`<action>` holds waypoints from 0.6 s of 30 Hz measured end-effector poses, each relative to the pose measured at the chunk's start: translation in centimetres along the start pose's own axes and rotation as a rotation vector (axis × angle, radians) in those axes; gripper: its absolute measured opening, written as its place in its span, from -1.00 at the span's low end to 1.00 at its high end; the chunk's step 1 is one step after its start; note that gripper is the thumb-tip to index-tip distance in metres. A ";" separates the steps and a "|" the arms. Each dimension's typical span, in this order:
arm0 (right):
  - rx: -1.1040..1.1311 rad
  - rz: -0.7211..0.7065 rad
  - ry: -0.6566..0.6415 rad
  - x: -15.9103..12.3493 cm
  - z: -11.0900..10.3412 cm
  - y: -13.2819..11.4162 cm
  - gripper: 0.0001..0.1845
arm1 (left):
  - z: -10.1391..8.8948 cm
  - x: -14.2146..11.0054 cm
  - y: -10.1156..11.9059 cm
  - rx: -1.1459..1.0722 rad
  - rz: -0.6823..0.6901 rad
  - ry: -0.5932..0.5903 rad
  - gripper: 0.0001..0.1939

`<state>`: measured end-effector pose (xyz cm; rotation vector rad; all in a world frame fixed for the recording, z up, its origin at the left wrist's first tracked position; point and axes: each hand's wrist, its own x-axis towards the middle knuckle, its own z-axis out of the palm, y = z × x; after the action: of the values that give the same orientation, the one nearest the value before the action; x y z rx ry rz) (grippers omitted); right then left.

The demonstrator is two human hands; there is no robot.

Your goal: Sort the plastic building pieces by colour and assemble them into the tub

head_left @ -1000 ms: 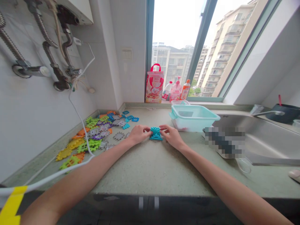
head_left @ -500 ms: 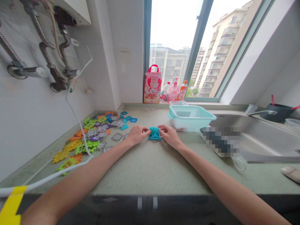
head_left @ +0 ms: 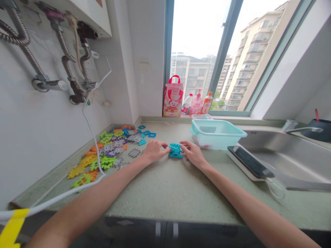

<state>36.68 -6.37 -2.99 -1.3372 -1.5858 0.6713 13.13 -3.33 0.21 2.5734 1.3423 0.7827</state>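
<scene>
Looks like the left hand and right hand just loosened a bit around the teal interlocking tiles left of the mint plastic tub, so maybe those stand unaided, though can't tell if any fingers are clamped on.

Pale walls meet in a corner on my left, where a white box hangs high above bent metal pipes. Nearer the window I can see a switch. A grey-blue bar runs up between the panes, slanting from where I look, and daylight comes in under a white sky. Outside I make out a lower building and a tall beige tower. Below me, dark cabinets carry a speckled grey-green counter, with a steel sink and its tap on my right.
</scene>
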 end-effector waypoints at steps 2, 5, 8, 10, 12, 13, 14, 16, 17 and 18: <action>-0.003 0.000 0.002 0.0 0.0 0.0 -0.60 | 0.0 -0.1 0.1 0.009 0.010 -0.001 -0.71; -0.007 -0.020 -0.017 -0.2 -0.1 -0.1 -0.61 | 0.0 -0.1 0.3 0.003 0.011 -0.019 -0.70; -0.035 -0.094 -0.025 -0.3 -0.1 -0.3 -0.65 | 0.1 0.0 0.3 -0.011 0.015 -0.038 -0.70; -0.054 -0.150 -0.015 -0.3 -0.1 -0.3 -0.63 | 0.2 0.1 0.2 -0.021 0.027 -0.036 -0.69; -0.057 -0.184 -0.007 -0.3 -0.1 -0.2 -0.62 | 0.4 0.3 0.1 -0.031 0.037 -0.023 -0.67; -0.054 -0.189 -0.006 -0.2 -0.1 -0.1 -0.62 | 0.6 0.3 0.0 -0.034 0.039 -0.017 -0.67; -0.049 -0.185 -0.005 -0.2 0.0 0.0 -0.63 | 0.7 0.4 0.0 -0.038 0.039 -0.010 -0.66; -0.032 -0.157 -0.008 -0.1 0.0 0.2 -0.63 | 1.0 0.5 -0.2 -0.041 0.034 0.000 -0.66; -0.021 -0.141 -0.011 0.0 0.0 0.3 -0.63 | 1.1 0.6 -0.2 -0.043 0.029 0.004 -0.66; -0.010 -0.127 -0.014 0.0 0.0 0.4 -0.63 | 1.1 0.6 -0.3 -0.045 0.022 0.004 -0.65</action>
<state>36.83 -6.26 -3.30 -1.2299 -1.6715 0.5969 13.79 -2.52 -0.63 2.5576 1.2839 0.8135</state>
